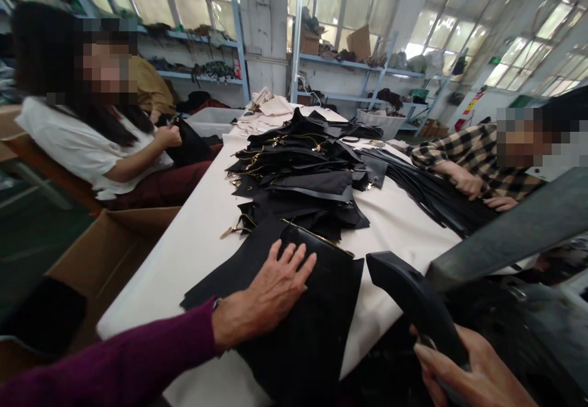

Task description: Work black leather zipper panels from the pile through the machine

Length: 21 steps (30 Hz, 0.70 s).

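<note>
My left hand (271, 290), in a purple sleeve, lies flat with fingers spread on a black fabric piece with a gold zipper (316, 309) at the near edge of the white table (184, 254). My right hand (468, 370) grips the black handle of a machine lever (413, 300) at the lower right. Behind the piece under my left hand rises a large pile of black zippered pieces (303, 168) in the middle of the table.
A person in a white top (92, 143) sits at the left holding black material. Another person in a checked shirt (478, 155) leans on black strips (436, 198) at the right. An open cardboard box (119, 241) stands left of the table. Shelves line the back wall.
</note>
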### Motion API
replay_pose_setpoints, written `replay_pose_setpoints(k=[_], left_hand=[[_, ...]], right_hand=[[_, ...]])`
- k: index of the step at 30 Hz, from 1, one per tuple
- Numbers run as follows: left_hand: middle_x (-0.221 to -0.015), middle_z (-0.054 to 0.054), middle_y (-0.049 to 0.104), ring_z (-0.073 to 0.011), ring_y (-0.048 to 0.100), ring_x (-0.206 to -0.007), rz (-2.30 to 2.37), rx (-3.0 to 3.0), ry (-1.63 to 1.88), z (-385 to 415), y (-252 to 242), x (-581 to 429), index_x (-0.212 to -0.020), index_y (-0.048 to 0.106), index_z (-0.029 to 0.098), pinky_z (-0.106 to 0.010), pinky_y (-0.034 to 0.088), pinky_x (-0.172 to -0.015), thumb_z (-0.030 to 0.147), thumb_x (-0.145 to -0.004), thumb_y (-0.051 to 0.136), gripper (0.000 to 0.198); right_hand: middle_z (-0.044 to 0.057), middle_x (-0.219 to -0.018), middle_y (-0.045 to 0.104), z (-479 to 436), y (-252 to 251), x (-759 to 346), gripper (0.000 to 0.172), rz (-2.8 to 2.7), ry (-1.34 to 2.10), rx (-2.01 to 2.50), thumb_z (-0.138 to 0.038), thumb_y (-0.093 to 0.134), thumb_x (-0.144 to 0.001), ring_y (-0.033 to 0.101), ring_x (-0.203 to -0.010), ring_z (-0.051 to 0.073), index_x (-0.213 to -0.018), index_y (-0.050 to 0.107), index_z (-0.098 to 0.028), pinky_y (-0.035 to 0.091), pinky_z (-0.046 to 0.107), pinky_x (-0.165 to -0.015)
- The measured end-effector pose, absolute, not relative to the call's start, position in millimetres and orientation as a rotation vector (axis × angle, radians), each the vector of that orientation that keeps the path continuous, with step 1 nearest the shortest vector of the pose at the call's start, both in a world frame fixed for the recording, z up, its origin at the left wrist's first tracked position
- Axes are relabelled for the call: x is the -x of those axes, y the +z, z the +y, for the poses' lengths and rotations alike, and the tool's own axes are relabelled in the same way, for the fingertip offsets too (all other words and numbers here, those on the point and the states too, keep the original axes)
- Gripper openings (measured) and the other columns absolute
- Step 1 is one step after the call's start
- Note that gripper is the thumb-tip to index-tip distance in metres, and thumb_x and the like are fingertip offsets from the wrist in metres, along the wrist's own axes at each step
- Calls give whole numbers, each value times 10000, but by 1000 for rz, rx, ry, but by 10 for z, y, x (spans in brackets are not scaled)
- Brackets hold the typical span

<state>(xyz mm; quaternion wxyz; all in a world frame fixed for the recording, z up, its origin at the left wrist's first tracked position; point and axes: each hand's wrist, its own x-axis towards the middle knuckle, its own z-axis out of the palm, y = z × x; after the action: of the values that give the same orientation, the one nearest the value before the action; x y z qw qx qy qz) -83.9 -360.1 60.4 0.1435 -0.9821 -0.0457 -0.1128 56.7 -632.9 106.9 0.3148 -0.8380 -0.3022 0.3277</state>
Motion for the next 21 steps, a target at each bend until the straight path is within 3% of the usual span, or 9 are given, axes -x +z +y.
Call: replay_pose_setpoints(k=[3,8,13,17,21], left_hand=[[-1414,-140,326,-345,314,-1270,-199,2926,-351,-3917,298,768,-1345,360,194,-557,275,-1017,421,-839,498,572],[-1465,-133,223,-359,207,-1325,-319,2965,-412,-3940,44,669,-1380,309,203,-553,224,-1053,393,-823,543,633],[-1477,-126,190,-350,166,-1341,-324,3023,-458,-3893,-19,669,-1382,303,205,-552,202,-1065,393,-838,517,614],[-1467,-131,217,-358,178,-1336,-321,3071,-473,-3919,-18,681,-1379,300,199,-570,221,-1052,384,-855,487,586],[-1424,-143,304,-332,258,-1313,-239,3116,-521,-3926,142,802,-1325,373,158,-522,302,-1042,352,-844,511,537]], right_hand=[[-9,-489,577,-6377,1025,-567,426,-791,866,2143,-589,452,-796,568,-506,168,-788,509,-167,456,277,-566],[-12,-480,579,-6434,894,-504,364,-775,900,2151,-500,470,-812,569,-492,164,-841,511,-140,449,268,-557],[-11,-463,563,-6197,695,-463,276,-806,999,2076,-420,506,-791,525,-439,138,-716,484,-156,402,232,-471],[11,-475,562,-5943,658,-622,369,-845,953,2099,-483,442,-812,532,-464,153,-612,472,-174,403,251,-492],[30,-552,596,-5952,738,-880,530,-866,785,2233,-622,388,-814,565,-594,171,-537,501,-184,413,273,-637]])
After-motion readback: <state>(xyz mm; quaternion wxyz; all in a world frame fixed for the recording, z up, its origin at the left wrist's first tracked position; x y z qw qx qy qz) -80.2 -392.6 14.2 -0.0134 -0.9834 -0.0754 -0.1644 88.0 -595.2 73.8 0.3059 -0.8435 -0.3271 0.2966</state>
